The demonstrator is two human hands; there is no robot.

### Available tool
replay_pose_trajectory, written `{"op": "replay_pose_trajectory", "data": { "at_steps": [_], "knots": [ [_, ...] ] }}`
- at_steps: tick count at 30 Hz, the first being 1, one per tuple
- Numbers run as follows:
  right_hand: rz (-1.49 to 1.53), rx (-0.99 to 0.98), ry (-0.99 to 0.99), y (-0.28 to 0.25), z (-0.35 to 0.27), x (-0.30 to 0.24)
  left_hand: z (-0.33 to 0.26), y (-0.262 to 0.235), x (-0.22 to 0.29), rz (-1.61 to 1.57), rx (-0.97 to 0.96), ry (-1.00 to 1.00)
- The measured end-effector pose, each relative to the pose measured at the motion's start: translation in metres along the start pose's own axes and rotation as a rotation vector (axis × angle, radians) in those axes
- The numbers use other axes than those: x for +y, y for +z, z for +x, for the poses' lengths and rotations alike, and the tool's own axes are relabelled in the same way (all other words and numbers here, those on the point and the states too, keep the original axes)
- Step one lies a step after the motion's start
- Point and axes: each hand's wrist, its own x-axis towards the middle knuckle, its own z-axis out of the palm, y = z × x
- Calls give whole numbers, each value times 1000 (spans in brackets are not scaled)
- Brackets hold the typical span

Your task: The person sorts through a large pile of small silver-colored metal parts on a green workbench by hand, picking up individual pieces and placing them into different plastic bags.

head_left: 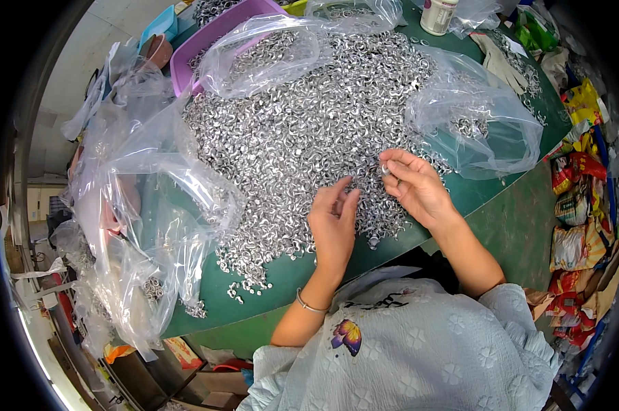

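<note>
A wide heap of small silvery metal rings (289, 144) covers much of the green table (255, 308). Over the near edge of the heap, my left hand (333, 216) has its thumb and fingers curled towards the rings; whether its fingertips grip one is hidden. My right hand (416, 186) is raised a little to the right of it, thumb and fingers pinched together on a small metal ring (385, 169). A thin bangle circles my left wrist.
Clear plastic bags (159, 185) lie along the left, and another clear bag (491, 137) lies at the right. A purple bin (183, 65) stands at the back left, a white bottle (438, 15) at the back. A pale glove (498, 61) rests near the right edge. Colourful sacks (573, 240) are beyond the table.
</note>
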Motion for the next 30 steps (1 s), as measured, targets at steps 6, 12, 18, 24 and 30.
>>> {"op": "replay_pose_trajectory", "data": {
  "at_steps": [6,12,18,24,30],
  "knots": [
    [-734,-389,-246,16,-22,-1,-6,-5,3,-1223,-333,-886],
    [-1543,-544,-558,36,-42,-3,-4,1,4,-1627,-426,-1069],
    [-1136,-356,-490,19,-14,-18,-19,-3,-19,-1627,-357,-972],
    [-1649,-261,-845,28,33,8,-15,-23,1,-887,-201,-679],
    [-1693,-286,-909,16,29,8,20,-49,-7,173,4,-120]
  ]
}}
